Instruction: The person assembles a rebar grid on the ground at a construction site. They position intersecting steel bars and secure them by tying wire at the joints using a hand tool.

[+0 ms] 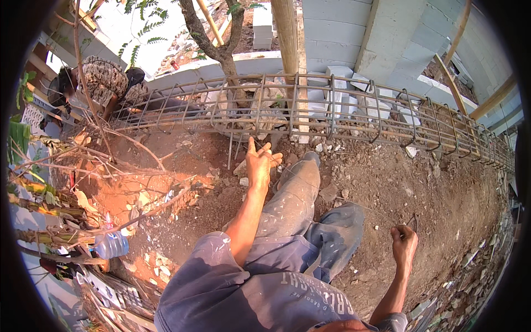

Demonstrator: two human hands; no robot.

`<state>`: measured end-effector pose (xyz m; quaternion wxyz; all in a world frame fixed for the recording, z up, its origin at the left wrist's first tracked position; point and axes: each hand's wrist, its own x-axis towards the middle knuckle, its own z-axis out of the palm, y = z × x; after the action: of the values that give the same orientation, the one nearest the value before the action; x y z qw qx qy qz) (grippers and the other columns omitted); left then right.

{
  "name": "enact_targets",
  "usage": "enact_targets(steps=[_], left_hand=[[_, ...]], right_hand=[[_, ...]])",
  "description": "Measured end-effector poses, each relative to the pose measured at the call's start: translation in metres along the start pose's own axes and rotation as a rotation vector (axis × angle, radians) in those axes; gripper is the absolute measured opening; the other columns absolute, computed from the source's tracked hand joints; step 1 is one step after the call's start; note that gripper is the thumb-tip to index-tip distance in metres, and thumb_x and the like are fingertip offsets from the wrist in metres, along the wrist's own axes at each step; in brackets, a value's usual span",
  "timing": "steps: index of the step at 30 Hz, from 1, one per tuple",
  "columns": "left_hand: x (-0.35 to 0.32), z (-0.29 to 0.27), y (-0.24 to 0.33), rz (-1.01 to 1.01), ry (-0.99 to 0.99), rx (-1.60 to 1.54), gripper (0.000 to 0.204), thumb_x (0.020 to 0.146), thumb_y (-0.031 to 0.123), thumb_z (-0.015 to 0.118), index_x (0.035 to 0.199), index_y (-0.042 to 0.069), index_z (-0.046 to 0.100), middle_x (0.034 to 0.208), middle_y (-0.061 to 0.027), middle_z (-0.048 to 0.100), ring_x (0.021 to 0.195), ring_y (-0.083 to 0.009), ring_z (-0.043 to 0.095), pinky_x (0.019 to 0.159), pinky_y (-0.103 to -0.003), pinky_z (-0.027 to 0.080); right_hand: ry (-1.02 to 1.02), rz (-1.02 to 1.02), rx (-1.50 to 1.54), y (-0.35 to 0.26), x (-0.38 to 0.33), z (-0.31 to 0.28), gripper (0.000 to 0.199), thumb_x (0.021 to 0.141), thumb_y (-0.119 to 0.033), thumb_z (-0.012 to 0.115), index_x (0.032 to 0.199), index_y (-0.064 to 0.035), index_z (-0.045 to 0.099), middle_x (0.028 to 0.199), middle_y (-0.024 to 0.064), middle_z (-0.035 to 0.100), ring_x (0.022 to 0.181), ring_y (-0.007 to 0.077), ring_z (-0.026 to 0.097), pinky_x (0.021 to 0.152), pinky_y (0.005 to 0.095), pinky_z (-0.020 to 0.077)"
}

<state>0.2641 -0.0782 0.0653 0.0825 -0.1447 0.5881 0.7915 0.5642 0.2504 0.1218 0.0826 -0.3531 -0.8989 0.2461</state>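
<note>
A long cage of steel reinforcing bars (310, 105), tied with square hoops, runs across the view in front of me. My left hand (262, 164) is raised just below the cage's near lower bars. Its index finger points up at them and the other fingers are spread; I cannot tell whether the fingertip touches the steel. A thin dark line, perhaps wire, shows by the fingers. My right hand (405, 244) is held out to the right over the soil, closed on a small dark hooked tool (412, 222). Most of that tool is hidden in the fist.
Another person (105, 83) bends at the cage's far left end. Dry branches (138, 145) and a clear plastic bottle (112, 243) are at the left. A tree trunk (228, 61) and a wooden post (286, 39) rise behind the cage, near pale blocks (335, 91) and a block wall (337, 33).
</note>
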Motion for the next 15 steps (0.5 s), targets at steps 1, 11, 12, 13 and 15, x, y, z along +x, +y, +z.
enact_targets(steps=[1,11,12,13,15], left_hand=[[0.0,-0.002,0.002,0.023,0.036,-0.007,0.087,0.087,-0.011,0.045,0.153,0.011,-0.005,0.14,-0.0317,0.041,0.084,-0.0324,0.07,0.066,-0.036,0.06],[0.012,-0.003,0.016,0.099,0.166,-0.058,0.09,0.088,-0.011,0.039,0.15,0.018,-0.02,0.148,-0.0297,0.027,0.083,-0.0334,0.07,0.064,-0.036,0.062],[0.014,-0.002,0.012,0.071,0.162,-0.117,0.092,0.088,-0.01,0.04,0.149,0.018,-0.023,0.147,-0.0289,0.027,0.083,-0.034,0.07,0.066,-0.038,0.062],[0.018,-0.007,0.004,0.036,0.165,-0.203,0.093,0.088,-0.01,0.04,0.148,0.018,-0.025,0.149,-0.0285,0.025,0.084,-0.0347,0.07,0.067,-0.039,0.062],[0.026,-0.025,-0.008,-0.008,0.225,-0.237,0.094,0.086,-0.011,0.038,0.147,0.017,-0.028,0.151,-0.0275,0.019,0.084,-0.0358,0.07,0.068,-0.041,0.062]], right_hand=[[-0.128,0.11,0.466,0.003,0.005,-0.008,0.019,0.084,-0.023,0.072,0.075,-0.0059,0.07,0.064,0.0014,0.063,0.054,0.0114,0.054,0.05,0.0303,0.0402],[-0.214,-0.223,-0.041,-0.01,-0.008,0.013,0.018,0.085,-0.013,0.07,0.077,0.0023,0.066,0.065,0.006,0.063,0.057,0.0142,0.054,0.052,0.0331,0.0415],[0.041,-0.224,-0.064,-0.001,-0.001,0.018,0.017,0.087,-0.013,0.068,0.077,0.0009,0.066,0.064,0.0046,0.061,0.055,0.0127,0.052,0.051,0.0316,0.0401],[0.004,-0.083,0.26,0.002,0.003,0.017,0.018,0.088,-0.015,0.068,0.077,-0.0013,0.065,0.063,0.0028,0.059,0.053,0.0104,0.048,0.049,0.0289,0.0373],[-0.213,0.131,0.978,-0.016,0.005,-0.002,0.021,0.09,-0.022,0.069,0.078,-0.0064,0.062,0.061,-0.0014,0.052,0.049,0.0052,0.039,0.046,0.0221,0.0292]])
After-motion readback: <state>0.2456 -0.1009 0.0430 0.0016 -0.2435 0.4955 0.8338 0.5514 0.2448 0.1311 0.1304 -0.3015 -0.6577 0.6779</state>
